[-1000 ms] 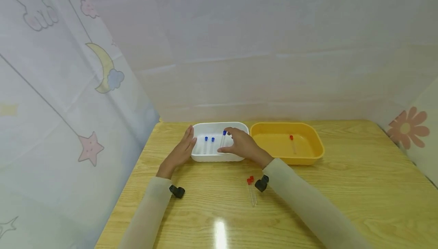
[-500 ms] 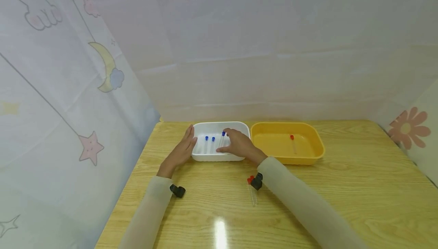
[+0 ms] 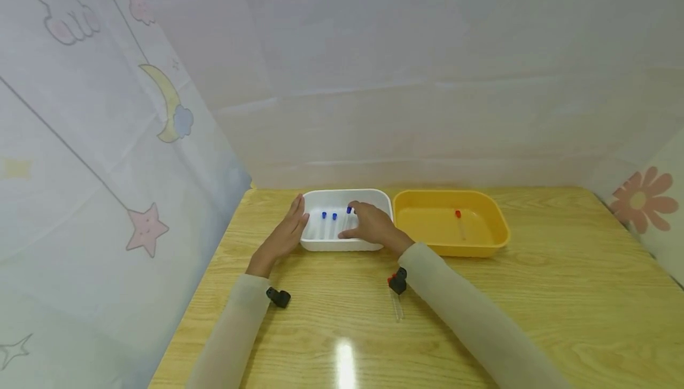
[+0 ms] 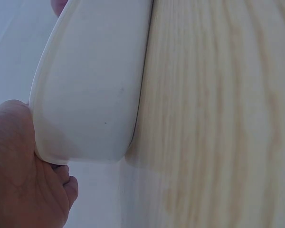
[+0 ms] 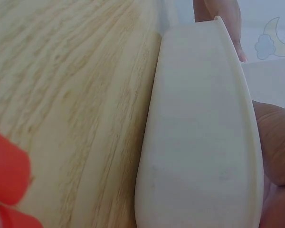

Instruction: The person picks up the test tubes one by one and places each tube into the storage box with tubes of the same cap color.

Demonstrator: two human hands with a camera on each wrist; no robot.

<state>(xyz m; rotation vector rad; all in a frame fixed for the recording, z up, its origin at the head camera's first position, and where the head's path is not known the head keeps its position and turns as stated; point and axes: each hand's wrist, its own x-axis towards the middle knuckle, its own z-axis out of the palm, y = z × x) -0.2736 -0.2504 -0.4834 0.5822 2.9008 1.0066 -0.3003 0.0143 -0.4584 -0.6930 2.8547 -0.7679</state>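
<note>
My right hand (image 3: 371, 223) reaches over the white tray (image 3: 342, 245) and holds a blue-capped test tube (image 3: 349, 209) lengthwise, fingers at the cap and thumb near the lower end. Two more blue-capped test tubes lie to its left in the tray, one (image 3: 323, 215) beside the other (image 3: 334, 217). At the tray's left end, my left hand (image 3: 283, 234) holds the side, thumb over the rim and fingers along the outside. The left wrist view shows that hand (image 4: 26, 171) against the tray's corner. The right wrist view hides the held tube behind the tray wall (image 5: 199, 128).
A yellow tray (image 3: 478, 250) stands right of the white one, with a red-capped test tube (image 3: 459, 220) inside. Two red-capped test tubes (image 3: 396, 306) lie on the wooden table (image 3: 320, 318) in front, their caps partly covered by the right wrist camera (image 3: 398, 282).
My right hand has shifted slightly left and lowered the blue-capped test tube toward the tray's bottom. The right wrist camera now covers more of the red caps. The left hand keeps its place.
</note>
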